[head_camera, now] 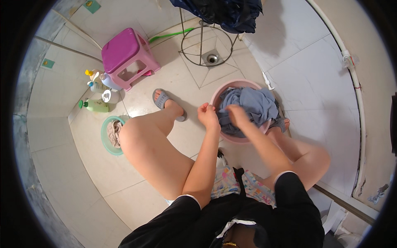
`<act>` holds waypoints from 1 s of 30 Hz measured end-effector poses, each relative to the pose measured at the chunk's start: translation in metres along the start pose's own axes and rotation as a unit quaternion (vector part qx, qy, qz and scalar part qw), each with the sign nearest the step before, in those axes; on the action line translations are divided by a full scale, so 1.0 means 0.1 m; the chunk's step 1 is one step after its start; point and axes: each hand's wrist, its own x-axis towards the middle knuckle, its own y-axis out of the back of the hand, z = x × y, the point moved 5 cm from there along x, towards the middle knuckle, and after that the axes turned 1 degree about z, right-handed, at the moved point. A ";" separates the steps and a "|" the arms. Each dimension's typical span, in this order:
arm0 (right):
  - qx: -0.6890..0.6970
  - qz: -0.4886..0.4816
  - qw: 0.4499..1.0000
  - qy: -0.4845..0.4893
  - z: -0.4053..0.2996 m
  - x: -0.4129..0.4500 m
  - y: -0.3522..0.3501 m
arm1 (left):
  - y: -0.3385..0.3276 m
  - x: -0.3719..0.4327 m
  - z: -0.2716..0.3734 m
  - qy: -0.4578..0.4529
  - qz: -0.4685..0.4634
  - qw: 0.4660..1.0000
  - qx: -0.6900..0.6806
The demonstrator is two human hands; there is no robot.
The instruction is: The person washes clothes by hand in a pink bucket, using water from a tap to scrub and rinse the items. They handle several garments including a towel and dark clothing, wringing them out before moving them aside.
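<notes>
A pink plastic basin (216, 93) stands on the floor between my feet. Wet-looking blue-grey cloth (252, 104) is heaped inside it, with darker fabric around its edges. At the basin's left rim, my left hand (208, 116) is raised with curled fingers. Whether anything is pinched in them is not clear. My right hand (237, 115) is over the cloth, blurred by motion. Its fingertips point toward the left hand, and the view does not settle whether it grips anything.
A pink step stool (121, 49) is at the upper left, near several bottles such as a green one (96, 105). By my left knee is a teal basin (104, 139) holding beige cloth (114, 133). A wire stand (201, 46) rises over a floor drain (212, 58).
</notes>
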 end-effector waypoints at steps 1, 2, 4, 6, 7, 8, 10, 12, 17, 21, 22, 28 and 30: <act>-0.031 -0.056 0.998 -0.009 -0.14 0.09 -0.34 | 0.05 0.02 0.04 -0.005 0.009 1.000 -0.002; 0.010 0.008 1.000 0.011 0.16 0.08 -0.60 | -0.12 -0.11 0.02 0.017 -0.020 1.000 -0.015; -0.179 0.046 0.983 0.012 0.44 0.04 -1.05 | -0.23 -0.16 0.01 0.035 -0.038 0.998 -0.025; -0.213 0.021 0.977 -0.009 0.15 0.05 -0.99 | -0.11 -0.04 0.03 0.057 -0.049 0.997 -0.004; -0.254 -0.144 0.955 -0.042 -0.02 0.09 -0.86 | -0.01 0.02 0.04 0.053 -0.036 0.998 -0.006; -0.293 -0.298 0.905 -0.082 -0.01 0.01 -0.74 | 0.00 0.01 0.03 0.049 -0.036 0.998 -0.006; -0.342 -0.296 0.890 -0.062 -0.06 -0.11 -0.34 | 0.05 0.08 -0.09 0.045 -0.025 0.999 0.001; -0.376 -0.308 0.865 -0.128 0.08 -0.30 0.18 | 0.06 0.13 -0.27 0.048 -0.020 0.998 0.047; -0.421 -0.392 0.782 -0.239 0.66 -0.60 0.76 | 0.12 0.06 -0.52 0.024 0.031 0.985 0.166; -0.254 -0.205 0.939 -0.113 0.08 -0.04 0.32 | 0.15 -0.02 -0.39 0.032 0.059 0.962 0.264; -0.187 -0.116 0.975 -0.012 -0.11 0.10 0.12 | 0.18 0.00 -0.36 0.021 0.068 0.960 0.272; -0.312 -0.005 0.944 0.107 -0.01 -0.01 -0.97 | 0.13 0.09 -0.44 0.044 0.023 0.992 0.116; -0.376 -0.145 0.907 0.123 0.02 -0.14 -0.98 | 0.17 0.15 -0.46 0.066 0.006 0.996 0.068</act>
